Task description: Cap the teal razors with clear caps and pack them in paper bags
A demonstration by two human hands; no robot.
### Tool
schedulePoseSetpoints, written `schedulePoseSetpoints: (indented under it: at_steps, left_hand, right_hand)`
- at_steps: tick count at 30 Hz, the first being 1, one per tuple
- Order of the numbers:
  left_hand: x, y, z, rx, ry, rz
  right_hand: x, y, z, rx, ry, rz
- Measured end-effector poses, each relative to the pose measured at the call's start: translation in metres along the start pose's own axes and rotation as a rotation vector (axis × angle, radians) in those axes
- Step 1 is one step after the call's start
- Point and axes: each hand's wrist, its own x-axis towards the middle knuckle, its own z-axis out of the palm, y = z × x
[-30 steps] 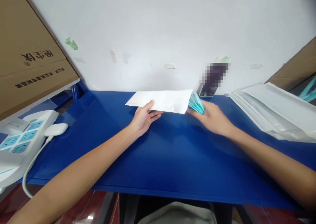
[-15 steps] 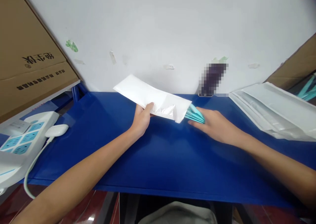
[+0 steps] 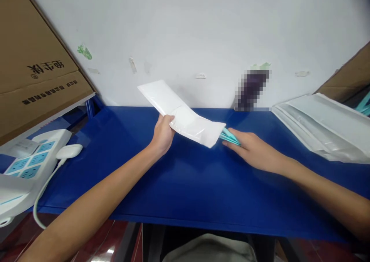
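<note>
A long white plastic packaging bag [image 3: 185, 113] is held above the blue table, tilted with its left end raised toward the wall. My left hand [image 3: 164, 135] is closed on the bag's near edge, thumb on top and fingers hidden underneath. Out of the bag's right end sticks a folded turquoise bundle [image 3: 230, 137], thin and layered; its kind does not show, and its other part is inside the bag. My right hand [image 3: 251, 148] pinches the bundle's outer end between thumb and fingers.
The blue table [image 3: 185, 192] meets a white wall. At the right lies a stack of white bags [image 3: 326, 127]. A power strip [image 3: 37, 165] with a plugged-in white charger [image 3: 69, 151] sits at the left, below a cardboard box [image 3: 37, 61]. A pixelated dark object [image 3: 252, 90] leans on the wall.
Less of the turquoise bundle shows outside the bag than before. The bag's left end has risen and its right end dips lower. Both hands keep their grip.
</note>
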Motion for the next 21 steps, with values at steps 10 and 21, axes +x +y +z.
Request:
schedulePoseSetpoints:
  at_steps: [10,21]
  left_hand:
    - [0.01,-0.012,-0.015,0.405,0.027,-0.026]
    - [0.003,0.002,-0.008,0.357,0.005,0.026]
  right_hand:
    - [-0.005,0.014,-0.008,-0.385,0.286,0.004]
    - [-0.008,0.017,-0.01,-0.626,0.345,-0.232]
